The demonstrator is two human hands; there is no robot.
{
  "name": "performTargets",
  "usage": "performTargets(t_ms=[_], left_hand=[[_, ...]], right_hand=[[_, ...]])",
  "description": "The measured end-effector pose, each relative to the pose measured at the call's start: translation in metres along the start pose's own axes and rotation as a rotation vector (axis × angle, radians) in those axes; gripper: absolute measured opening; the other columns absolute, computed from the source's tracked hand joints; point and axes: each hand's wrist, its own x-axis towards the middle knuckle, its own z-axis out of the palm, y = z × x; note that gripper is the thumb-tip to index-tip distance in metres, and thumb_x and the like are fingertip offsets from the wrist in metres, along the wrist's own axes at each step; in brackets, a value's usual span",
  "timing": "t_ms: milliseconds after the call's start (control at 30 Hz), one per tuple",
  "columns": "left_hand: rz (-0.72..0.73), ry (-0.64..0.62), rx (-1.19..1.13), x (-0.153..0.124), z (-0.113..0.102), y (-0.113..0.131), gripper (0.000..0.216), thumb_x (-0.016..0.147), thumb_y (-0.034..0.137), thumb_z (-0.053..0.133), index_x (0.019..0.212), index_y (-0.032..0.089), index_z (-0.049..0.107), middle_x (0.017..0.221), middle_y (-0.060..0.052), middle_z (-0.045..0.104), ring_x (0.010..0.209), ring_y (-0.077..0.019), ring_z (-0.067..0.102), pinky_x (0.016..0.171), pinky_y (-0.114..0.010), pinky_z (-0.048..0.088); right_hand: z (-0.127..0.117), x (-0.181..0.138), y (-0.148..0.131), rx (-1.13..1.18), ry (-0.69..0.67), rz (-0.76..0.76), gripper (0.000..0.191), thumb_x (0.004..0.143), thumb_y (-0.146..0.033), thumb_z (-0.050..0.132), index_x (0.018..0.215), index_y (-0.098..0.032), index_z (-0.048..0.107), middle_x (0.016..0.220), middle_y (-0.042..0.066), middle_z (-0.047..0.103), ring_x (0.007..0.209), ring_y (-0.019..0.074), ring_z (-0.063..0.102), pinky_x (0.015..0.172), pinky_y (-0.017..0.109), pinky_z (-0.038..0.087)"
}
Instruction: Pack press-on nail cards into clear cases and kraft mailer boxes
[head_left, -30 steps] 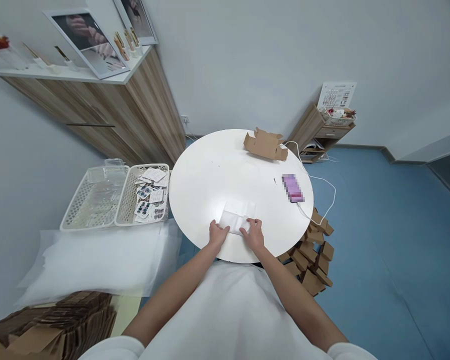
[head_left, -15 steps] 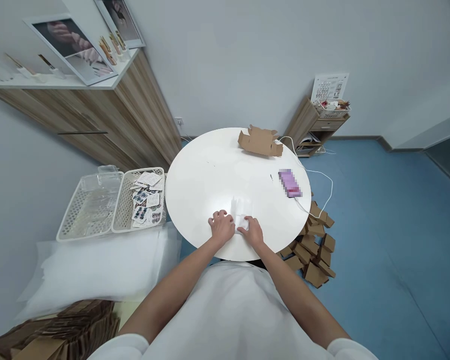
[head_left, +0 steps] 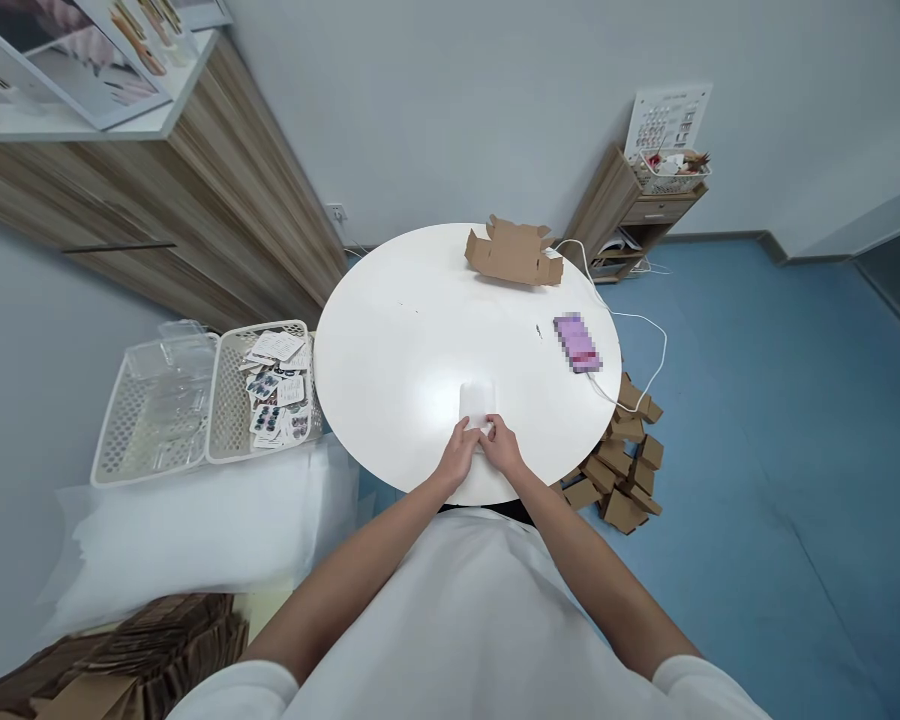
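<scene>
A small folded white wrapping sheet point(head_left: 477, 400) lies on the round white table point(head_left: 390, 370), close to its front edge. What it may wrap is hidden. My left hand point(head_left: 457, 455) is closed on the sheet's near left part, fingers bent inward. Gripping the near right part, my right hand point(head_left: 502, 445) has its thumb and fingers curled together. Both hands nearly meet at the near end of the sheet. An unfolded brown cardboard box point(head_left: 516, 253) rests at the table's back.
A pixelated purple phone-like object point(head_left: 577, 343) with a white cable lies at right. Folded cardboard boxes point(head_left: 622, 470) are heaped on the floor. At left stand a basket of printed cards point(head_left: 225, 400), a basket of clear plastic point(head_left: 120, 430) and stacked white sheets point(head_left: 195, 530).
The white sheet went from loosely spread to a smaller, neater fold. My hands drew together at its near end. The whole view shifted slightly.
</scene>
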Motion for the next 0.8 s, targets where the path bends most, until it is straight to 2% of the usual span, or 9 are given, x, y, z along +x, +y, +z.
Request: performTargets(t_ms=[33,100,233,333,433,500,567,667,800], left_hand=[[-0.001,0.011,-0.029,-0.004,0.002,-0.004,0.048,0.088,0.036,0.024,0.133,0.021,0.017,0.126,-0.007,0.046,0.109,-0.0149,0.049,0.084,-0.026,0.042],[0.021,0.035,-0.037,-0.009,0.002,-0.009,0.047,0.088,0.032,0.026,0.132,0.022,0.015,0.126,-0.008,0.045,0.107,-0.0148,0.050,0.084,-0.027,0.043],[0.219,0.105,0.224,-0.008,-0.012,-0.007,0.042,0.082,0.027,0.039,0.124,0.021,0.034,0.122,-0.009,0.046,0.109,-0.0183,0.048,0.089,-0.034,0.041],[0.430,-0.002,0.545,0.003,-0.025,-0.001,0.043,0.078,0.028,0.047,0.120,0.022,0.042,0.129,-0.008,0.040,0.120,-0.0239,0.035,0.098,-0.041,0.030],[0.533,-0.126,0.736,0.013,-0.030,0.002,0.046,0.078,0.033,0.047,0.122,0.022,0.040,0.134,-0.008,0.035,0.126,-0.0259,0.025,0.101,-0.044,0.022],[0.566,-0.136,0.788,0.016,-0.031,0.001,0.050,0.078,0.038,0.047,0.124,0.021,0.038,0.135,-0.009,0.034,0.128,-0.0265,0.022,0.102,-0.045,0.018],[0.585,-0.139,0.813,0.019,-0.032,0.001,0.058,0.074,0.041,0.051,0.125,0.020,0.036,0.135,-0.010,0.033,0.128,-0.0280,0.020,0.102,-0.046,0.016],[0.575,-0.175,0.822,0.023,-0.033,0.003,0.064,0.068,0.036,0.057,0.125,0.021,0.035,0.133,-0.009,0.035,0.125,-0.0277,0.025,0.099,-0.043,0.022],[0.545,-0.182,0.775,0.024,-0.035,0.008,0.061,0.062,0.025,0.057,0.120,0.018,0.039,0.125,-0.010,0.043,0.117,-0.0257,0.036,0.095,-0.037,0.030]], right_hand=[[0.001,0.000,0.000,0.004,-0.003,-0.004,0.041,0.068,-0.037,0.050,0.105,-0.021,0.047,0.059,-0.006,0.043,0.057,0.0130,0.047,0.056,0.025,0.039],[0.001,0.001,0.001,0.011,-0.022,-0.017,0.041,0.067,-0.033,0.051,0.106,-0.021,0.046,0.058,-0.007,0.042,0.057,0.0125,0.047,0.056,0.025,0.039],[0.003,0.003,0.008,0.007,-0.030,-0.029,0.040,0.067,-0.023,0.044,0.107,-0.021,0.045,0.058,-0.007,0.041,0.056,0.0123,0.046,0.056,0.024,0.039],[0.002,-0.001,0.013,0.005,-0.049,-0.067,0.044,0.069,-0.018,0.040,0.113,-0.020,0.041,0.064,-0.004,0.045,0.060,0.0127,0.047,0.060,0.026,0.042],[-0.005,-0.009,0.015,-0.063,-0.042,-0.216,0.054,0.071,-0.014,0.038,0.124,-0.020,0.032,0.091,0.004,0.053,0.080,0.0154,0.051,0.073,0.031,0.043],[-0.012,-0.014,0.015,-0.174,-0.039,-0.355,0.058,0.071,-0.016,0.042,0.127,-0.023,0.030,0.117,0.009,0.044,0.103,0.0202,0.044,0.084,0.036,0.040],[-0.018,-0.015,0.014,-0.289,-0.078,-0.459,0.061,0.069,-0.021,0.051,0.128,-0.026,0.032,0.132,0.008,0.033,0.116,0.0258,0.034,0.088,0.041,0.036],[-0.021,-0.009,0.010,-0.371,-0.144,-0.488,0.067,0.064,-0.020,0.058,0.127,-0.025,0.034,0.134,0.008,0.034,0.115,0.0282,0.035,0.088,0.043,0.036],[-0.023,-0.003,0.003,-0.400,-0.194,-0.479,0.064,0.062,-0.014,0.054,0.123,-0.019,0.037,0.129,0.010,0.038,0.109,0.0241,0.041,0.087,0.037,0.036]])
